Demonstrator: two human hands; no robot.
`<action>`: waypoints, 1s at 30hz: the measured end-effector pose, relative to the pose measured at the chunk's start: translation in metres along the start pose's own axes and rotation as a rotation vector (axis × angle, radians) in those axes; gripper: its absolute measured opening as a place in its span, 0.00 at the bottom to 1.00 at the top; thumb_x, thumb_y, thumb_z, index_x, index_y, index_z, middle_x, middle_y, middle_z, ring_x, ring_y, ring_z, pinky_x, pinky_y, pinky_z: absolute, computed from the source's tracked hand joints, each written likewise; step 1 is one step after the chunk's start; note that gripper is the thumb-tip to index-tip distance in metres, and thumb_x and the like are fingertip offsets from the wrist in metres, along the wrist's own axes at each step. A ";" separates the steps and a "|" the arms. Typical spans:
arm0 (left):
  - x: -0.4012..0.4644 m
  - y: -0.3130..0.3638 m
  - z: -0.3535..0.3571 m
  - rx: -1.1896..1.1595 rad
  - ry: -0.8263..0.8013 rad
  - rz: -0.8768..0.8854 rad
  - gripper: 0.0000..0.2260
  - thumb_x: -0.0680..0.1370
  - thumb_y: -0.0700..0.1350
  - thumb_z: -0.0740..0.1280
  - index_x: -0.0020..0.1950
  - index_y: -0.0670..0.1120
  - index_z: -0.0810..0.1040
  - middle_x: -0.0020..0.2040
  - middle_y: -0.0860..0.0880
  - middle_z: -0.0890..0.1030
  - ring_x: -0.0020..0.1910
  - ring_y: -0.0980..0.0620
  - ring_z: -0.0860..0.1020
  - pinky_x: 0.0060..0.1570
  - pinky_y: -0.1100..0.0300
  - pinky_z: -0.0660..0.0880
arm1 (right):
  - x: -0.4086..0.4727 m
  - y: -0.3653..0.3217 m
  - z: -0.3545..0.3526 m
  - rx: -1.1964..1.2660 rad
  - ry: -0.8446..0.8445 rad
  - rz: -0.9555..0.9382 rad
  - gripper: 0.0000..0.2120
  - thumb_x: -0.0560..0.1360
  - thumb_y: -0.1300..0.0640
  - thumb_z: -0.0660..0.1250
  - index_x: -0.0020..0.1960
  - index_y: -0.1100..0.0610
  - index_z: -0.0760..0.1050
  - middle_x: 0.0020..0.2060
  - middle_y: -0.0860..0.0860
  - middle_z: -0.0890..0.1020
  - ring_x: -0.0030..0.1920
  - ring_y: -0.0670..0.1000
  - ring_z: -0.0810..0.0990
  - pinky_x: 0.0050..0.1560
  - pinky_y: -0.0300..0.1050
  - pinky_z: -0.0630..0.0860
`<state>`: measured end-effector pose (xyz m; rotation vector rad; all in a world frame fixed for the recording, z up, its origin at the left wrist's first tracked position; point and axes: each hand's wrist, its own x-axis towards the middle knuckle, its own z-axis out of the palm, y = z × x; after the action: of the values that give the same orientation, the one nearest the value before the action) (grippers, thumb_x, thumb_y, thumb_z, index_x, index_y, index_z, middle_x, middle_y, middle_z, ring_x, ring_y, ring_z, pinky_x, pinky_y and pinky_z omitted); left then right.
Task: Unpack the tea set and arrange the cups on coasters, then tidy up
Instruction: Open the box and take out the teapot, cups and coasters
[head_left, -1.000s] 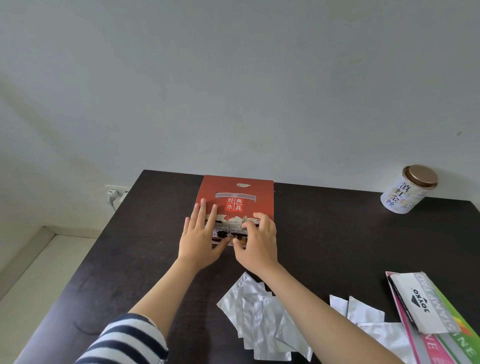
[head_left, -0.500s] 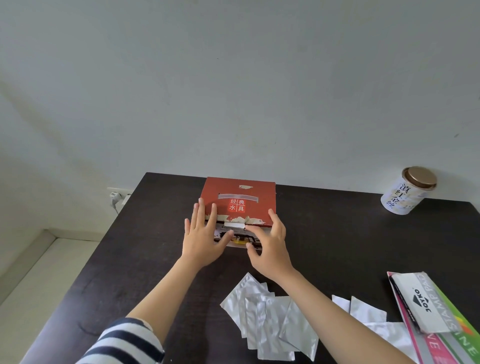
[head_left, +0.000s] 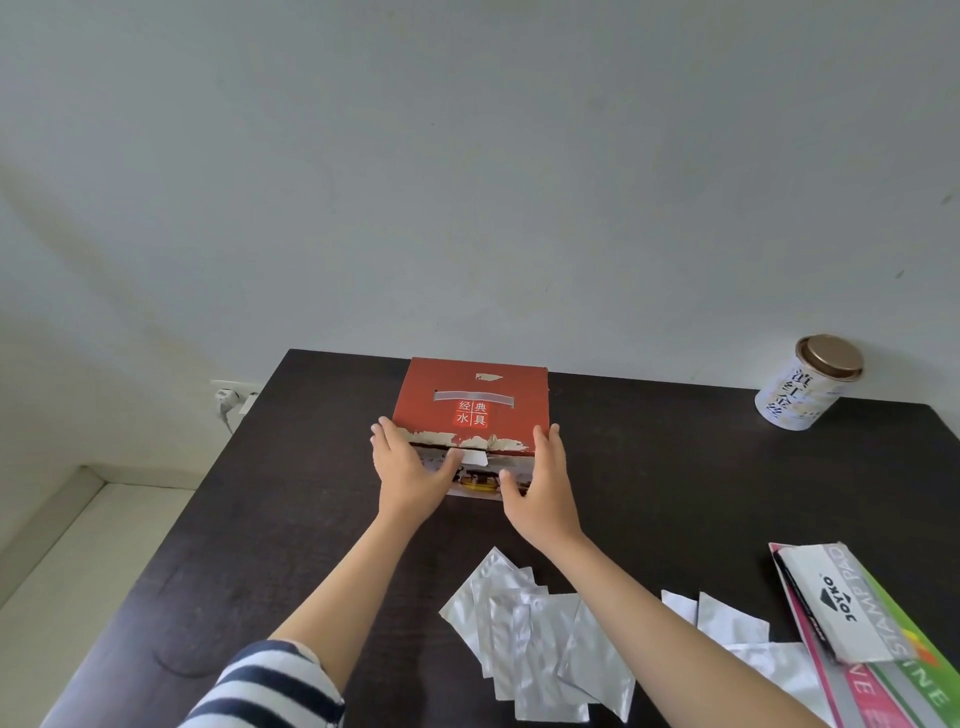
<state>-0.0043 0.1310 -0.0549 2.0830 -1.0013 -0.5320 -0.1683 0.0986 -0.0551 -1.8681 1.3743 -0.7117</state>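
A red cardboard tea set box (head_left: 470, 400) with white Chinese lettering and a torn front edge stands closed on the dark table (head_left: 675, 467), near its far edge. My left hand (head_left: 410, 470) presses against the box's front left corner, thumb across the front face. My right hand (head_left: 540, 483) holds the front right corner, fingers along the right side. The box's contents are hidden; no cups or coasters are in sight.
A white tea tin (head_left: 808, 382) with a gold lid stands at the far right. Several silver foil pouches (head_left: 540, 639) lie near me between my forearms. A stamp pad box (head_left: 836, 597) lies on coloured packets at the right edge. A wall socket (head_left: 231, 400) is left of the table.
Both hands have spread from the middle of the box's front edge to its two front corners. The box has not visibly shifted on the table.
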 end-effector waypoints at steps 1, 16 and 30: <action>-0.001 -0.001 0.000 -0.024 0.000 0.005 0.51 0.71 0.55 0.73 0.76 0.39 0.40 0.78 0.40 0.47 0.76 0.42 0.44 0.74 0.46 0.50 | -0.001 0.000 0.001 -0.001 0.013 -0.007 0.36 0.78 0.54 0.65 0.78 0.56 0.48 0.78 0.51 0.46 0.78 0.51 0.48 0.69 0.39 0.59; 0.021 0.047 -0.033 -0.321 0.136 0.279 0.48 0.71 0.55 0.72 0.77 0.46 0.41 0.78 0.52 0.50 0.75 0.59 0.51 0.66 0.75 0.53 | 0.040 -0.036 -0.025 0.292 0.251 -0.187 0.41 0.74 0.53 0.69 0.78 0.53 0.46 0.77 0.50 0.57 0.75 0.48 0.59 0.68 0.36 0.63; 0.127 0.039 -0.019 0.247 -0.192 0.387 0.39 0.76 0.65 0.54 0.78 0.47 0.41 0.75 0.54 0.34 0.75 0.55 0.36 0.74 0.44 0.43 | 0.134 -0.017 -0.014 -0.283 -0.005 -0.128 0.42 0.78 0.38 0.55 0.75 0.49 0.27 0.72 0.46 0.25 0.75 0.49 0.32 0.72 0.61 0.37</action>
<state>0.0665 0.0230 -0.0186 1.9978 -1.6089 -0.4297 -0.1314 -0.0294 -0.0300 -2.1934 1.4203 -0.5983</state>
